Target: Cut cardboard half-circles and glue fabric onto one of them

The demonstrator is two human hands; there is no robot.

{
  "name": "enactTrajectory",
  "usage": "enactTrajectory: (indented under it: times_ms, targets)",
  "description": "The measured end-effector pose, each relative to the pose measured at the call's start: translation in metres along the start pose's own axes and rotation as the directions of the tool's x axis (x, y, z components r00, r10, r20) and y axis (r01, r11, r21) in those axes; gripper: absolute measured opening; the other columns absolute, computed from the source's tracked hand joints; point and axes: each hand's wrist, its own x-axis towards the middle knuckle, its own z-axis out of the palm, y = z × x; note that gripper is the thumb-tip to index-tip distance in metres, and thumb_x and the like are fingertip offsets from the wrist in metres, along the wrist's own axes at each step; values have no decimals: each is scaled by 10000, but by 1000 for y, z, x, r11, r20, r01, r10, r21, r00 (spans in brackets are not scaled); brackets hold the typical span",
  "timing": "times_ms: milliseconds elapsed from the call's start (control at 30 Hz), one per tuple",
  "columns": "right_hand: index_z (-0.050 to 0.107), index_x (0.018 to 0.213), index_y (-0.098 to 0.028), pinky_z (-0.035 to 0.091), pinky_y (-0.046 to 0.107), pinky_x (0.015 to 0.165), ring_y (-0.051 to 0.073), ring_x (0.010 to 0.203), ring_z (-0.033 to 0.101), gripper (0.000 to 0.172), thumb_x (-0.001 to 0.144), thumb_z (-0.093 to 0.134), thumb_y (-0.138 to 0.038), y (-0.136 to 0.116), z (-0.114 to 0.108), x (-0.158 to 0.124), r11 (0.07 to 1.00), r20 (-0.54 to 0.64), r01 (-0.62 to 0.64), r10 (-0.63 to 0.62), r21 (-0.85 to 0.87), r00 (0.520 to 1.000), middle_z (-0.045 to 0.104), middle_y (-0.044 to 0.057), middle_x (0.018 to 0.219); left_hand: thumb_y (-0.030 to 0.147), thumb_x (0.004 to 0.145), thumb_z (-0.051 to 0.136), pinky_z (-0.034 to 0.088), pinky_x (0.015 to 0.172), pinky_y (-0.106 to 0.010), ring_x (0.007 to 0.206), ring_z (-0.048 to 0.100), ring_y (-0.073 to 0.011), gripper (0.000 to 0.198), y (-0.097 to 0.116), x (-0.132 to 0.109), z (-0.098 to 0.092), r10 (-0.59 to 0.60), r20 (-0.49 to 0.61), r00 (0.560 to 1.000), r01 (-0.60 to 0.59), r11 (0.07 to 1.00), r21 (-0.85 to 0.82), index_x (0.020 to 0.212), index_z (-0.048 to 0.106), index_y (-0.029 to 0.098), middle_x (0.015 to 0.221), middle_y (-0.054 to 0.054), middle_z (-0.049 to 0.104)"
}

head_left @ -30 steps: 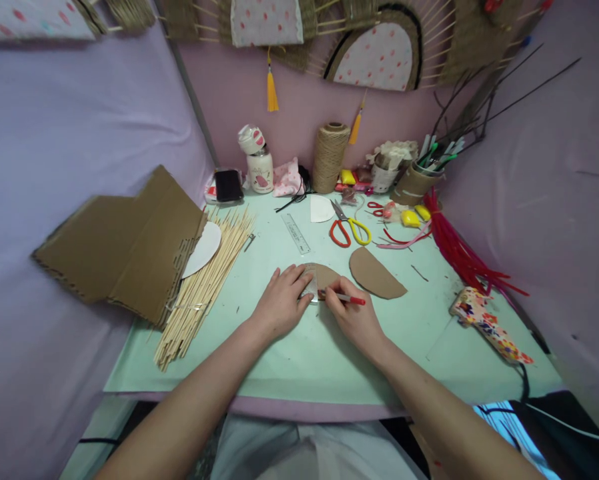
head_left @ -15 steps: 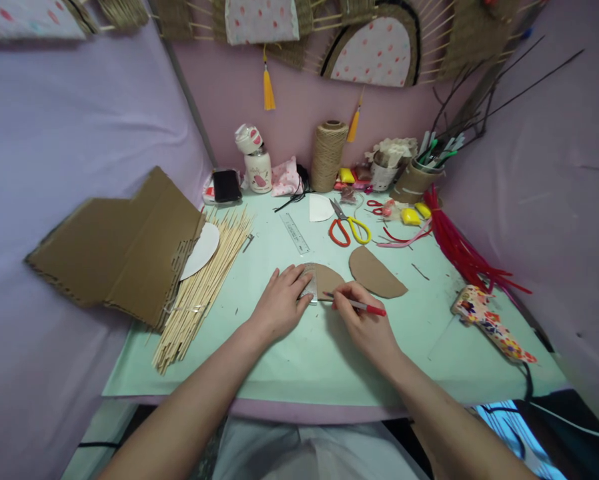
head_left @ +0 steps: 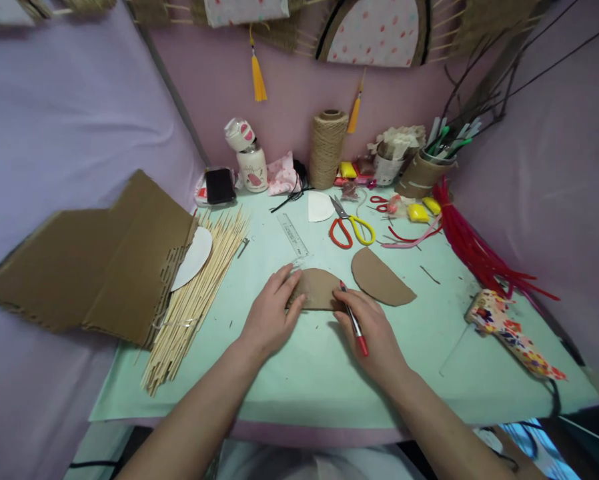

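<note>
A brown cardboard half circle (head_left: 320, 288) lies flat on the table between my hands, straight side toward me. My left hand (head_left: 268, 315) grips its left end, thumb along the straight edge and fingers at the curve. Something clear, like a small ruler, shows at those fingertips, mostly covered. My right hand (head_left: 374, 331) holds a red-capped pen (head_left: 354, 322) lying back across the fingers, while its fingertips touch the cardboard's right end. To the right rests a second cardboard half circle (head_left: 382, 279). A clear ruler (head_left: 293, 236) lies beyond my left hand.
Scissors (head_left: 346, 223) lie behind the cardboard pieces. A bundle of thin sticks (head_left: 199, 300) and folded cardboard (head_left: 104, 260) are at left. At right are red pipe cleaners (head_left: 472, 250) and a flower-patterned glue gun (head_left: 514, 333). A twine spool (head_left: 328, 150) stands at the back.
The pen has swung from lying across the cardboard to pointing back toward me. My right fingertips now touch the cardboard, and my left hand has shifted to its left end. The view has shifted slightly.
</note>
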Motion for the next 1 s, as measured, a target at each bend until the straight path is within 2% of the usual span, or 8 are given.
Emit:
enactTrajectory:
  times_ms: [200,267,400,467,700,1000]
  targets:
    - [545,1195,-214,474,425,926,250,1139,574,268,950,479,-299,1,-2,0,999,6,-35,35,26,999,658,108,1167,351,943,419,359,1113,-390,1350,396,-214,435,-1,-1,-1,-20,11,1000,21,1000,-12,1335,488,176,1467,-109,425]
    - [542,1199,-217,471,432,928,253,1138,575,267,952,476,-292,1,-3,-1,999,1,-44,44,31,999,653,109,1177,391,936,438,332,1124,-421,1362,377,-228,471,-2,-1,0,-25,21,999,25,999,22,1360,453,188,1473,-117,415]
    - [533,1213,-219,464,438,934,253,1136,573,274,953,473,-284,1,-3,-1,997,-26,-68,69,44,997,647,107,1186,545,839,556,169,1150,-567,1426,239,-311,751,-5,0,3,-39,46,998,31,987,158,1454,275,216,1523,-151,323]
    - [530,1216,-218,461,432,937,248,1137,570,277,952,477,-281,1,-3,-2,996,-29,-73,75,53,997,645,102,1188,570,811,581,122,1149,-585,1437,199,-325,832,-6,0,4,-51,75,996,36,981,191,1469,218,213,1526,-161,313]
    - [539,1199,-215,465,420,931,240,1120,575,264,950,482,-282,2,-3,-2,996,-30,-66,68,65,997,648,98,1175,456,843,587,120,1155,-547,1420,252,-298,751,-7,1,5,-47,66,997,35,985,167,1450,213,218,1458,-128,429]
    - [567,1161,-206,486,438,913,254,1091,602,246,942,488,-287,-2,-4,1,996,-22,-63,64,57,998,669,110,1130,410,829,618,199,1135,-527,1338,384,-282,640,-7,1,6,-36,12,999,33,987,155,1380,346,234,1366,-117,510]
